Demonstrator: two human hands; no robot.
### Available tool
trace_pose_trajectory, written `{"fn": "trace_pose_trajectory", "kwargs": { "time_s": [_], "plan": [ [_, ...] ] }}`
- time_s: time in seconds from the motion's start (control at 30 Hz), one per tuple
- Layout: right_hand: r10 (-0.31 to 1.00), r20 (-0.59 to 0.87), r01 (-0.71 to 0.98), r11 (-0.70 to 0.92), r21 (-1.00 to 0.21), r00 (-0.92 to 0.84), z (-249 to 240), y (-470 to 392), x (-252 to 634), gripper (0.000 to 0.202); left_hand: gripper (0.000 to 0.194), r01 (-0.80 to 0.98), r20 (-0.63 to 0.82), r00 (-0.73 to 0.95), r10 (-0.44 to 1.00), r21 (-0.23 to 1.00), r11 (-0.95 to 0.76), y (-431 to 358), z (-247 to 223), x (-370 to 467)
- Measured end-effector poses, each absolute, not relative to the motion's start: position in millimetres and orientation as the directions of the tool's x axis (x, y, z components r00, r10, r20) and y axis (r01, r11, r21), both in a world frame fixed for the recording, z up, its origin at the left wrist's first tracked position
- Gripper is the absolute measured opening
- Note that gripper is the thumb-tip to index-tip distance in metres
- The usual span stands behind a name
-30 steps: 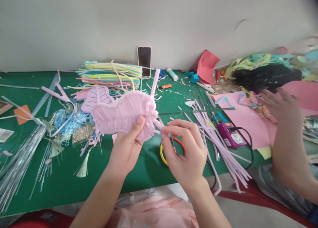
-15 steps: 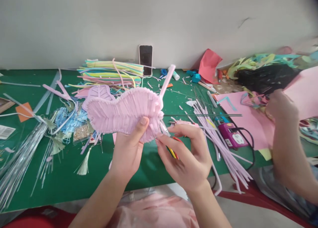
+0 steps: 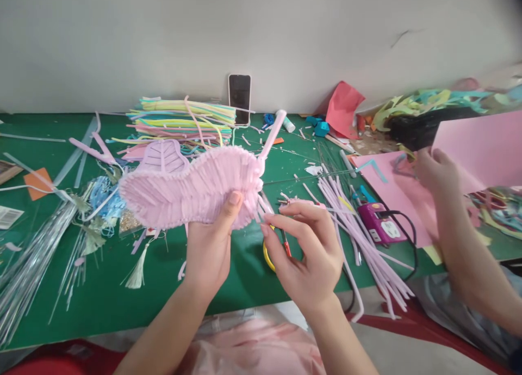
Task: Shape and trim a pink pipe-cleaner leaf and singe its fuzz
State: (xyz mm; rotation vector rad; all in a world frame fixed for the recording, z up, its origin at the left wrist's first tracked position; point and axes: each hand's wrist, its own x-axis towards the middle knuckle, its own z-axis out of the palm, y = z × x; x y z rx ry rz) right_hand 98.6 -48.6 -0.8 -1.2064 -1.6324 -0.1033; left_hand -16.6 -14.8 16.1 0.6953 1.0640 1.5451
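A fuzzy pink leaf-shaped piece (image 3: 179, 192) hangs over the green table, its broad face toward me. My left hand (image 3: 212, 244) grips its lower edge, thumb on the front. From its right end a pink stem (image 3: 272, 133) sticks up, and thin wires (image 3: 302, 178) run out to the right. Close to that end, my right hand (image 3: 305, 250) has thumb and forefinger nearly together at some short pale strands (image 3: 264, 207); whether it pinches them is hard to make out. Behind and below the fingers lies a tool with red and yellow handles (image 3: 268, 255), partly hidden.
Colourful pipe cleaners (image 3: 183, 119) and a phone (image 3: 239, 98) are at the back. Pink pipe cleaners (image 3: 367, 244) and a purple box (image 3: 381, 222) lie right. Silver strips (image 3: 36, 266) are left. Another person's hand (image 3: 438, 171) holds pink paper (image 3: 481, 152) at the right.
The leaf-shaped piece has turned slightly, its left end now lower and further left. My right hand's fingertips have shifted a little right. The other person's hand and paper moved left.
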Motion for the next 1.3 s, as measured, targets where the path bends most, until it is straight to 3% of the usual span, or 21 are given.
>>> {"fn": "trace_pose_trajectory", "kwargs": {
  "time_s": [0.27, 0.47, 0.57, 0.67, 0.73, 0.8, 0.87, 0.93, 1.03, 1.3],
  "plan": [
    [0.644, 0.758, 0.77, 0.431, -0.471, 0.103, -1.2, -45.9, 104.3, 0.018, 0.053, -0.533, -0.098, -0.132, 0.986, 0.846, 0.013, -13.8, 13.0, -20.2],
    [0.652, 0.753, 0.774, 0.434, -0.461, 0.084, -4.1, -44.1, 103.2, 0.017, 0.05, -0.513, -0.134, -0.104, 0.986, 0.856, 0.062, -11.0, 8.8, -21.3],
    [0.655, 0.751, 0.776, 0.432, -0.46, 0.081, -5.4, -44.7, 99.4, 0.016, 0.047, -0.467, -0.139, -0.12, 0.983, 0.882, 0.068, -10.9, 4.5, -21.0],
    [0.684, 0.717, 0.735, 0.414, -0.537, 0.138, -5.8, -47.8, 100.5, 0.016, 0.05, -0.421, -0.131, -0.201, 0.971, 0.906, 0.035, -10.7, -1.2, -20.5],
    [0.717, 0.655, 0.72, 0.322, -0.615, 0.238, -8.4, -49.8, 109.2, 0.012, 0.052, -0.372, -0.116, -0.271, 0.956, 0.928, 0.007, -9.8, -5.0, -20.8],
    [0.744, 0.559, 0.744, 0.125, -0.656, 0.367, -15.5, -49.8, 125.7, 0.006, 0.053, -0.312, -0.085, -0.306, 0.948, 0.95, -0.016, -8.1, -7.8, -21.6],
    [0.784, 0.434, 0.799, -0.129, -0.587, 0.445, -28.5, -47.6, 147.1, 0.02, 0.053, -0.3, -0.071, -0.279, 0.958, 0.954, -0.017, -6.0, -9.0, -22.0],
    [0.828, 0.349, 0.859, -0.272, -0.435, 0.439, -45.5, -44.8, 167.5, 0.035, 0.056, -0.357, -0.103, -0.217, 0.971, 0.934, 0.019, -4.1, -8.3, -21.7],
    [0.88, 0.265, 0.907, -0.326, -0.268, 0.395, -69.1, -41.3, 184.8, 0.051, 0.055, -0.455, -0.172, -0.149, 0.974, 0.886, 0.087, -2.4, -5.9, -19.9],
    [0.829, 0.076, 0.807, -0.511, -0.295, 0.554, -74.9, -35.5, 183.6, 0.052, 0.054, -0.544, -0.21, -0.145, 0.967, 0.833, 0.1, -1.0, -7.1, -18.4]
  ]
}}
